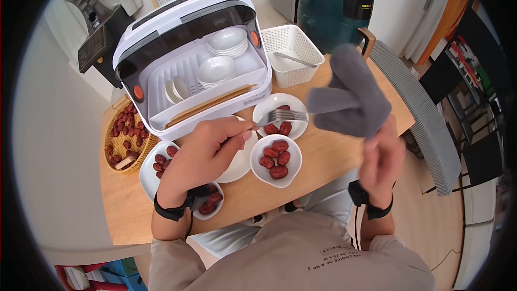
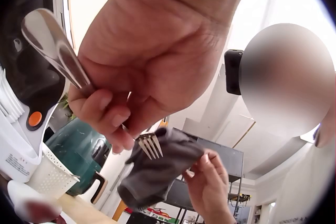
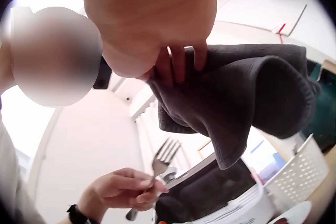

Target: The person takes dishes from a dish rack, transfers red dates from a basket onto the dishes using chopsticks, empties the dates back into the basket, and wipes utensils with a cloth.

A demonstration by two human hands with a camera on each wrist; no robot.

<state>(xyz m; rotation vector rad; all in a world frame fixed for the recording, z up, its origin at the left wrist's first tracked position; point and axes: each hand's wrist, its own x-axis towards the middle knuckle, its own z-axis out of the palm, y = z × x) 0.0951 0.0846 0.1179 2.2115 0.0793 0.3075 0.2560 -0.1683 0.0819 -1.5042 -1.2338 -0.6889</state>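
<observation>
My left hand (image 1: 202, 151) pinches a metal fork (image 1: 285, 115) by its handle, tines pointing right, above the plates. In the left wrist view the broad handle end (image 2: 50, 43) sticks out past the fingers. My right hand (image 1: 381, 156) grips a dark grey cloth (image 1: 353, 97) by its lower edge. The cloth hangs in loose folds to the right of the fork and is blurred in the head view. Beneath the fork, a white plate (image 1: 260, 109) bears red dates, and a pointed white bowl (image 1: 294, 170) in front of it contains several more.
A white dish cabinet (image 1: 215, 105) with bowls and chopsticks stands at the back. Beside it are a perforated white basket (image 1: 291, 78) holding a metal utensil and a green bin-like appliance (image 1: 328, 16). A wicker basket (image 1: 145, 148) of dates lies left, near another date plate (image 1: 148, 180).
</observation>
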